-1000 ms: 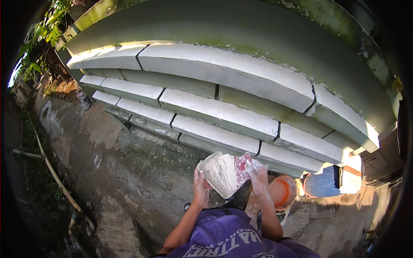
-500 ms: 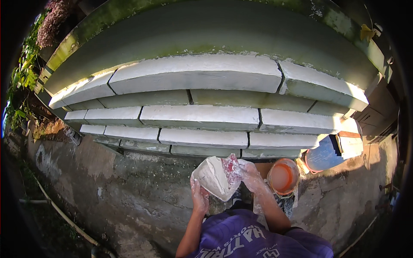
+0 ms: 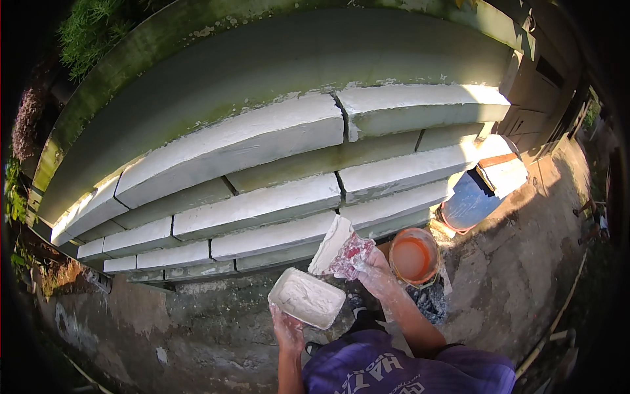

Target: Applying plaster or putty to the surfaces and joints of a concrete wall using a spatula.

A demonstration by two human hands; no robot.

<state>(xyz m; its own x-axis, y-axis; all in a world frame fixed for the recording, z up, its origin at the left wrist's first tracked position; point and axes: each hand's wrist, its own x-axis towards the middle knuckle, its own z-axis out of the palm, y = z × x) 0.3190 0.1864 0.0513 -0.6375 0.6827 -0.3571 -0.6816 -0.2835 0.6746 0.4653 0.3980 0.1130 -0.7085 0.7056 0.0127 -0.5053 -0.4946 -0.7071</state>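
Observation:
With my left hand (image 3: 287, 328) I grip the near-left side of a white rectangular tub (image 3: 277, 282). White putty (image 3: 308, 299) coats the inside of the tub. My right hand (image 3: 377, 272) is closed around a red, putty-smeared spreader (image 3: 356, 248), just above and right of the tub and apart from it. A thick layer of white putty (image 3: 330, 244) covers the blade of the spreader. In the picture, its tip overlaps the lowest white ledge (image 3: 275, 236) of the wall. Both hands are smeared with white.
Ahead rises a greenish wall (image 3: 216, 72) with stepped white ledges split by dark gaps. An orange bucket (image 3: 392, 259) with pinkish liquid stands right of my right hand. Behind it lies a blue barrel (image 3: 469, 200) under a light-coloured cover. Rough concrete ground (image 3: 197, 328) lies below.
The spreader, at the tub before, is now lifted out with putty on it. The tub has moved slightly left and down. The view has turned, so the wall slants.

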